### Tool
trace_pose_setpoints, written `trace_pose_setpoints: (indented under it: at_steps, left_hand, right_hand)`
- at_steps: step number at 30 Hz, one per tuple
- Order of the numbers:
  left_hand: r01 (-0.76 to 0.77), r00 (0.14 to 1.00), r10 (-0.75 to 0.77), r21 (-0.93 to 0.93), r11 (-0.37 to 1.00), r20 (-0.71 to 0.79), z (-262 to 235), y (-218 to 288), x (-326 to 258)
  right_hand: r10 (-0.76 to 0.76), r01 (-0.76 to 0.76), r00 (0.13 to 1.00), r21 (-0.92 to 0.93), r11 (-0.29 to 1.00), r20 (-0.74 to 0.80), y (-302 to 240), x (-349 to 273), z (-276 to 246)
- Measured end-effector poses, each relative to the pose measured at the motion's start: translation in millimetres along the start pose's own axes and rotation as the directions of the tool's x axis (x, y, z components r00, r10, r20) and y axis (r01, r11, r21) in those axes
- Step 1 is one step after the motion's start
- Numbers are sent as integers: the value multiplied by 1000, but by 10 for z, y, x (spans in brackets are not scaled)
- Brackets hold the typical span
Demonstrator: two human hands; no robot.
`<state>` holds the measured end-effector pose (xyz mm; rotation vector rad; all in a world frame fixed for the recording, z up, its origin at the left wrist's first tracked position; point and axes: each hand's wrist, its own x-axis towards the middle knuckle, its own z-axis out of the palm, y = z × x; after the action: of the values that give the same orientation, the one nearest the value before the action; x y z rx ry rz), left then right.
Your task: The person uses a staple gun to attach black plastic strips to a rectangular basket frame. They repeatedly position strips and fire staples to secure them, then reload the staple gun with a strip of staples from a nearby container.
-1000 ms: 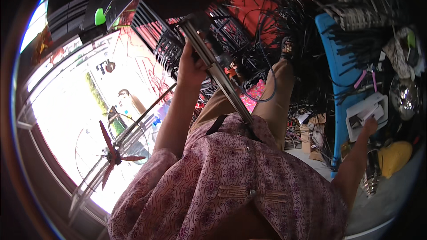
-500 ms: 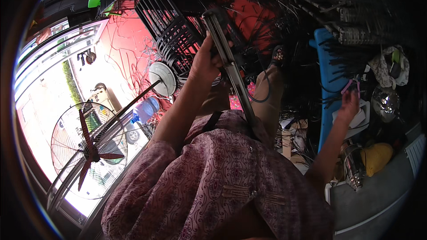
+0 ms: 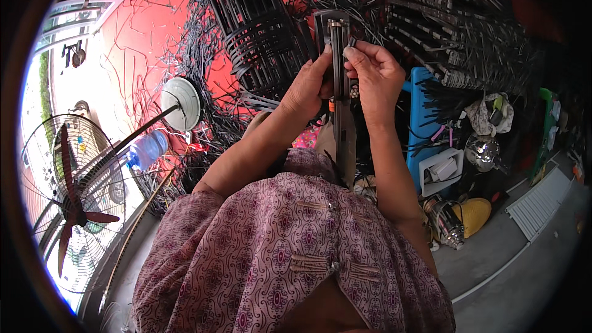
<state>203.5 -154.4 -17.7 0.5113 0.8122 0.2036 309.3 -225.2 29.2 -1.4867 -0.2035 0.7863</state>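
Observation:
In front of my chest a staple gun (image 3: 340,95) with a long, narrow metal magazine rail points away from me, its dark head at the far end. My left hand (image 3: 306,89) is closed round its left side, thumb against the rail, most fingers hidden. On the other side, my right hand (image 3: 377,80) pinches a small dark strip (image 3: 352,42) close beside the rail. Whether the strip touches the rail I cannot tell. Beyond my left hand lies a black slatted frame woven with dark strips (image 3: 253,31).
Loose black strips (image 3: 209,86) litter the red floor (image 3: 132,43). At left stand a fan (image 3: 74,209), a round pale base (image 3: 180,103) and a water bottle (image 3: 148,149). To the right are a blue bench (image 3: 420,129), a white tray (image 3: 424,176) and woven dark bundles (image 3: 468,55).
My right hand has come from beside the blue bench to the rail, with a small dark strip in its fingers. The staple gun has swung nearly straight ahead, and the view has shifted.

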Motion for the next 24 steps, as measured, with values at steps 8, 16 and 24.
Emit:
trace_pose_setpoints:
  at_steps: [8, 16, 24]
  left_hand:
    - [-30, 999, 29, -56, 998, -17, -204, 167, -237]
    - [-35, 999, 36, -60, 998, 14, -304, 227, -283]
    - [-25, 998, 29, -72, 997, 61, -347, 145, -238]
  right_hand:
    - [-311, 296, 947, -166, 941, -78, 212, -84, 478]
    - [-405, 354, 913, -399, 846, -50, 260, -112, 611]
    - [-231, 211, 973, -455, 865, 12, 150, 12, 550]
